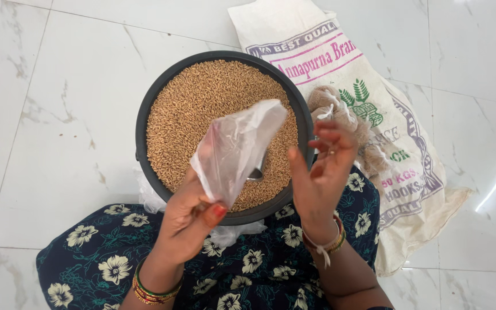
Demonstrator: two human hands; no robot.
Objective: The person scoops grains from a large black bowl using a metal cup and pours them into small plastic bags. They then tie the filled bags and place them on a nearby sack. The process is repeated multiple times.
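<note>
Clear plastic bag (237,146) in left grip (188,215) (over grain)

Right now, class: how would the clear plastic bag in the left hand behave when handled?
The clear plastic bag probably feels floppy: it creases above the left hand pinching it. It looks empty, so likely very light. Its glossy film may slip.

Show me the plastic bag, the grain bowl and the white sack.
plastic bag (237,146), head view, middle of the clear film.
grain bowl (143,115), head view, left dark rim.
white sack (414,183), head view, printed front.
</note>
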